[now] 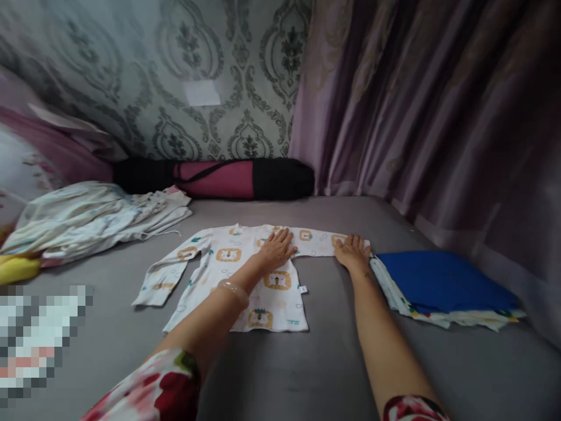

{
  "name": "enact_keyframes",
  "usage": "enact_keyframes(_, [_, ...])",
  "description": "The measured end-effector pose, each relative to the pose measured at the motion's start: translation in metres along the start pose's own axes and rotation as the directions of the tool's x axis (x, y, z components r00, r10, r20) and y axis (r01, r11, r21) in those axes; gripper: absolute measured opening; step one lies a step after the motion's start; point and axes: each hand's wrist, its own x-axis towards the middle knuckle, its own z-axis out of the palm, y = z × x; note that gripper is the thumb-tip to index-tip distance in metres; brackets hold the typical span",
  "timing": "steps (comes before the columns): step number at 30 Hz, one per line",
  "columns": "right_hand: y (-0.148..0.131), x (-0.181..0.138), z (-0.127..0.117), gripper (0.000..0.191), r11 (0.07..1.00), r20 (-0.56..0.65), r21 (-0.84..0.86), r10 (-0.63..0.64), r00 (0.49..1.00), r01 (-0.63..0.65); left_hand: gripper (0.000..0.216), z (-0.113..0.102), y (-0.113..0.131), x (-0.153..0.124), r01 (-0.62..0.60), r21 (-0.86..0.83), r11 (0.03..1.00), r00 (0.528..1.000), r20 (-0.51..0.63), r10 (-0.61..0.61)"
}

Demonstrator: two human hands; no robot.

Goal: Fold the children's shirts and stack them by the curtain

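A small white long-sleeved shirt (245, 275) with orange and green prints lies spread flat on the grey bed surface (315, 368). My left hand (277, 248) rests flat on the shirt's chest near the collar, fingers stretched out. My right hand (352, 250) lies on the end of the shirt's right sleeve, fingers curled down on the cloth; whether it grips the sleeve is unclear. The shirt's left sleeve (164, 275) stretches out toward the left.
A stack of folded clothes with a blue piece on top (442, 283) sits right of my right hand. A heap of unfolded pale laundry (92, 216) lies at the left. A pink and black roll (219, 178) lies along the wall. Purple curtains (438, 117) hang at right.
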Motion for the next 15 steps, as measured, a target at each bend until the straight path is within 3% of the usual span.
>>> enact_keyframes(2, [-0.009, -0.002, -0.004, 0.059, 0.999, -0.029, -0.004, -0.051, 0.998, 0.051, 0.057, -0.009, 0.001, -0.014, 0.024, -0.009, 1.000, 0.999, 0.027, -0.024])
enact_keyframes(5, [-0.036, -0.017, -0.007, 0.057, 0.958, -0.040, 0.010, -0.287, 0.957, 0.287, 0.055, -0.025, -0.005, -0.045, 0.055, -0.023, 0.998, 0.995, 0.085, -0.053])
enact_keyframes(9, [-0.078, -0.048, -0.002, 0.059, 0.752, 0.052, 0.086, -0.658, 0.751, 0.654, 0.046, -0.045, -0.023, -0.092, 0.125, -0.052, 0.991, 0.981, 0.159, -0.115])
enact_keyframes(11, [-0.091, -0.058, 0.004, 0.061, 0.686, 0.103, 0.106, -0.728, 0.678, 0.720, 0.035, -0.051, -0.033, -0.111, 0.127, -0.061, 0.990, 0.978, 0.174, -0.115])
enact_keyframes(15, [-0.096, -0.061, 0.013, 0.062, 0.696, 0.173, 0.089, -0.715, 0.677, 0.713, 0.028, -0.055, -0.047, -0.137, 0.156, -0.102, 0.982, 0.982, 0.125, -0.143])
